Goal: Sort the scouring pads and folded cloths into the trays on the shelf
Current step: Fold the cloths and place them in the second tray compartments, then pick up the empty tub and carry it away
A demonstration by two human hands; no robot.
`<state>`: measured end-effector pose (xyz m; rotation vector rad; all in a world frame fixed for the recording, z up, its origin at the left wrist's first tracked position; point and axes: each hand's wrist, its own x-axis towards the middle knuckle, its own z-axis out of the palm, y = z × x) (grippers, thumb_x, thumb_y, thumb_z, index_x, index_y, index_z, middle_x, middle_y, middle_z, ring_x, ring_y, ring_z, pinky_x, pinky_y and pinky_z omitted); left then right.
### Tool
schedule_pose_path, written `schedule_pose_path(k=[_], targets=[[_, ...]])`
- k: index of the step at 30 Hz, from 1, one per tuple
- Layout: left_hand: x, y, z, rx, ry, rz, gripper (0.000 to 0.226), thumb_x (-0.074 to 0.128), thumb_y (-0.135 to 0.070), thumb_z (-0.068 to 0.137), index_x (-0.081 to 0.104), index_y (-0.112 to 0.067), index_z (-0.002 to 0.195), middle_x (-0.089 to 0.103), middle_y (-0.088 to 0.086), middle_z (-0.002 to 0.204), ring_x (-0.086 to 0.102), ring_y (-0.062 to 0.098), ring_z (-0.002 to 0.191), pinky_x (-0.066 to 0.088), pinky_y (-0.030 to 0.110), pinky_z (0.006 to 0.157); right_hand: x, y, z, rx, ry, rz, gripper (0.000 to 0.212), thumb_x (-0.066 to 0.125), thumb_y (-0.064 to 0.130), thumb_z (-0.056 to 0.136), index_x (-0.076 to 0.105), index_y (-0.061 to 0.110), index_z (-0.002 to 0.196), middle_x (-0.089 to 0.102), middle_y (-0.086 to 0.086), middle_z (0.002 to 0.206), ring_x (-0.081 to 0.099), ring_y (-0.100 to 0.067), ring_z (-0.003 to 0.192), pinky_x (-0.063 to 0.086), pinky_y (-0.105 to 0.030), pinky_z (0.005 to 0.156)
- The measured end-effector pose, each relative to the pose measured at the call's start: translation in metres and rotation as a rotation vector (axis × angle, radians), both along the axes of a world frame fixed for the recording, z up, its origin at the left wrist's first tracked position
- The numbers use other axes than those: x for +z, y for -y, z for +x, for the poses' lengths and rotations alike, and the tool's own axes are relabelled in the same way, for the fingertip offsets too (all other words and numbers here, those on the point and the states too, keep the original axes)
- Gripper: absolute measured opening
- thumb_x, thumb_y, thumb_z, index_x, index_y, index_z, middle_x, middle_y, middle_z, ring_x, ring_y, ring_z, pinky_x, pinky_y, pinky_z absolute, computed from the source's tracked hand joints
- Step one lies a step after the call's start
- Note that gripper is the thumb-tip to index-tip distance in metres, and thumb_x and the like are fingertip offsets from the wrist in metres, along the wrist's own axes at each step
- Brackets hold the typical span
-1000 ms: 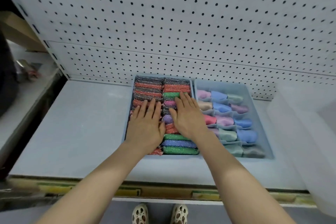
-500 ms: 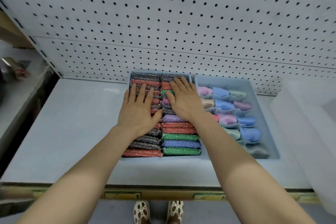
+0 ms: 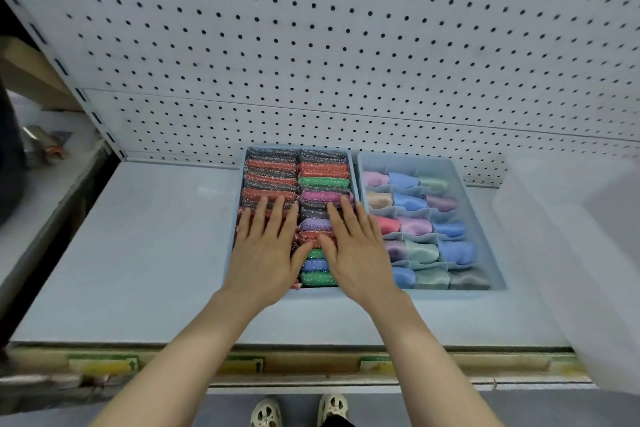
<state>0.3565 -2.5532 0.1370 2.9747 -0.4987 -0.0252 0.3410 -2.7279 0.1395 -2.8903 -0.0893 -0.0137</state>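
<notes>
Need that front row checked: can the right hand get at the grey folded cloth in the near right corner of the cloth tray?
Probably yes. The right hand lies flat on the scouring pads, holding nothing, and the grey folded cloth sits uncovered at the top of its compartment, with nothing between them.

glittery multicoloured scouring pads (image 3: 323,170), pastel cloths (image 3: 415,226)

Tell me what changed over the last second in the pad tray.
Both hands, left hand and right hand, slid flat up the scouring pads toward the pegboard, then back toward the near end. Nothing was gripped or released. Pads and folded cloths kept their places in the trays.
</notes>
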Motion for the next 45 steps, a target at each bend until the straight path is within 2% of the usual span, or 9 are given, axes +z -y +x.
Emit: schedule_pose_path(k=[5, 11, 15, 20, 23, 26, 31, 36, 45], targets=[[-0.005, 0.0, 0.01, -0.026, -0.013, -0.02, 0.086, -0.008, -0.067, 0.091, 0.02, -0.016, 0.154, 0.019, 0.012, 0.161, 0.012, 0.033, 0.149, 0.011, 0.055, 0.119, -0.004, -0.004, 0.009, -0.005, 0.052, -0.094, 0.062, 0.027, 0.049, 0.098, 0.052, 0.012, 0.141, 0.047, -0.013, 0.148, 0.042, -0.034, 0.138, 0.035, -0.053, 0.11], [0.003, -0.002, 0.015, -0.002, 0.049, -0.045, 0.075, 0.017, -0.066, 0.092, 0.038, -0.019, 0.147, 0.034, 0.012, 0.154, 0.023, 0.036, 0.144, 0.016, 0.055, 0.118, 0.01, -0.001, 0.028, 0.033, 0.011, -0.05, 0.087, 0.003, 0.063, 0.085, 0.032, 0.014, 0.151, 0.029, -0.011, 0.158, 0.016, -0.031, 0.149, 0.01, -0.044, 0.121], [-0.001, -0.001, 0.022, 0.025, 0.044, -0.007, 0.08, 0.01, -0.067, 0.093, 0.027, -0.016, 0.152, 0.022, 0.015, 0.159, 0.013, 0.041, 0.147, 0.01, 0.056, 0.119, 0.003, -0.007, 0.041, 0.043, -0.048, -0.072, 0.088, -0.009, 0.061, 0.083, 0.01, 0.016, 0.157, 0.004, -0.012, 0.164, -0.001, -0.026, 0.152, -0.003, -0.041, 0.121], [-0.001, -0.003, 0.023, -0.009, 0.026, -0.003, 0.078, 0.012, -0.064, 0.093, 0.031, -0.014, 0.151, 0.028, 0.016, 0.157, 0.017, 0.043, 0.146, 0.014, 0.058, 0.117, 0.012, -0.002, 0.043, 0.079, -0.132, -0.02, 0.071, 0.008, 0.06, 0.098, 0.008, 0.022, 0.157, 0.0, -0.007, 0.165, -0.005, -0.022, 0.152, -0.003, -0.04, 0.122], [0.012, 0.006, 0.015, -0.047, 0.071, -0.017, 0.07, 0.017, -0.053, 0.095, 0.032, -0.014, 0.151, 0.029, 0.016, 0.157, 0.018, 0.042, 0.146, 0.014, 0.059, 0.118, 0.021, 0.028, 0.036, 0.001, -0.017, 0.089, 0.059, 0.034, 0.049, 0.102, 0.023, 0.025, 0.154, 0.018, -0.009, 0.162, 0.019, -0.03, 0.148, 0.021, -0.047, 0.119], [0.024, 0.026, 0.002, -0.177, 0.102, -0.07, 0.066, 0.016, -0.055, 0.098, 0.024, -0.021, 0.154, 0.016, 0.009, 0.161, 0.008, 0.037, 0.149, 0.004, 0.052, 0.12, 0.015, 0.089, 0.023, -0.284, 0.258, -0.022, 0.054, 0.062, 0.029, 0.089, 0.049, 0.011, 0.138, 0.047, -0.025, 0.14, 0.052, -0.043, 0.121, 0.047, -0.05, 0.094], [0.015, 0.059, -0.007, -0.343, 0.02, -0.01, 0.074, 0.016, -0.067, 0.094, 0.021, -0.022, 0.154, 0.01, 0.006, 0.163, 0.002, 0.033, 0.15, 0.003, 0.052, 0.121, 0.005, 0.166, -0.009, -0.747, 0.001, -0.031, 0.064, 0.059, 0.021, 0.087, 0.037, 0.002, 0.144, 0.048, -0.028, 0.133, 0.052, -0.047, 0.115, 0.045, -0.052, 0.089], [0.007, 0.064, -0.007, -0.342, 0.018, 0.044, 0.073, 0.018, -0.064, 0.096, 0.036, -0.018, 0.149, 0.03, 0.008, 0.157, 0.023, 0.035, 0.146, 0.019, 0.056, 0.117, 0.004, 0.173, -0.007, -0.761, -0.123, 0.024, 0.055, 0.049, 0.021, 0.096, 0.028, 0.008, 0.145, 0.046, -0.019, 0.137, 0.054, -0.04, 0.116, 0.041, -0.039, 0.083], [0.002, 0.057, -0.003, -0.399, 0.027, 0.035, 0.072, 0.013, -0.062, 0.095, 0.026, -0.021, 0.153, 0.024, 0.005, 0.16, 0.015, 0.033, 0.148, 0.013, 0.055, 0.119, 0.004, 0.171, -0.008, -0.712, -0.153, -0.001, 0.053, 0.048, 0.02, 0.095, 0.029, 0.008, 0.143, 0.048, -0.019, 0.132, 0.056, -0.041, 0.112, 0.034, -0.036, 0.075]])
